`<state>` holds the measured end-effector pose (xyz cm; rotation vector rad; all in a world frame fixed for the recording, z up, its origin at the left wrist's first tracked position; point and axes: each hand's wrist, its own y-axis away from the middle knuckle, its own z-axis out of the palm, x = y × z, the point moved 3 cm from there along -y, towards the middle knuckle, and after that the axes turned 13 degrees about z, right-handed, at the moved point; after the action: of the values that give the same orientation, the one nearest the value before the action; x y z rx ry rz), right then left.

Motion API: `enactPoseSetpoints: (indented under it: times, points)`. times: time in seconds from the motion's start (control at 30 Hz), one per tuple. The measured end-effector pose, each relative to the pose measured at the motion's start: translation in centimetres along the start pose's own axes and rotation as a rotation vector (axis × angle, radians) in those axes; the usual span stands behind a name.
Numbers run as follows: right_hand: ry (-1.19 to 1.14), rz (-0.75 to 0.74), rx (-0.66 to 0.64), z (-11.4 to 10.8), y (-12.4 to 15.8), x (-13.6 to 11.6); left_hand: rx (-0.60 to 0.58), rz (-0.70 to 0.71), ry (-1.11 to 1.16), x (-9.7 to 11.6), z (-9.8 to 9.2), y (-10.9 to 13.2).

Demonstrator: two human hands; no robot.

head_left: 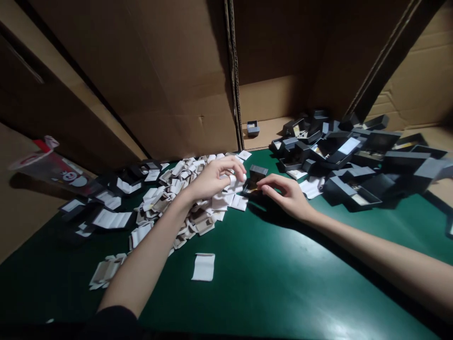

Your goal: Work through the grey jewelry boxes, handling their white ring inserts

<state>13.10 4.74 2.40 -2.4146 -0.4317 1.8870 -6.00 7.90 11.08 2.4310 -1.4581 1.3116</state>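
Above the right edge of a heap of white inserts [191, 208], my left hand [212, 177] has its fingers curled over a small white insert [234, 183], partly hidden by the fingers. A small dark hinged box [258, 172] stands with its lid up on the green table, just right of that insert. My right hand [288, 193] grips the box's near right side with thumb and forefinger. The inside of the box is mostly in shadow.
Several dark open boxes [368, 160] are piled at right, and others with white inserts [113, 217] lie at left beside a clear cup [53, 170]. One white insert [203, 267] lies on the green table [283, 283]. Cardboard walls [170, 75] stand behind.
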Motion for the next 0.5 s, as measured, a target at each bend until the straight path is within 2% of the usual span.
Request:
enactPoseSetpoints:
  times: [0.13, 0.23, 0.37, 0.5]
  points:
    - [-0.357, 0.176, -0.097, 1.1, 0.2, 0.5, 0.162, -0.023, 0.179, -0.7, 2.0, -0.2]
    - [-0.467, 0.234, -0.135, 1.7, 0.3, 0.6, 0.247, -0.057, 0.227, -1.5, 4.0, -0.1]
    - [-0.518, 0.272, -0.065, 1.5, 0.0, 1.3, 0.213, -0.105, 0.246, -2.1, 5.8, 0.0]
    - [-0.542, 0.276, -0.019, 1.2, -0.4, 1.7, 0.206, -0.136, 0.223, -2.8, 5.9, 0.2]
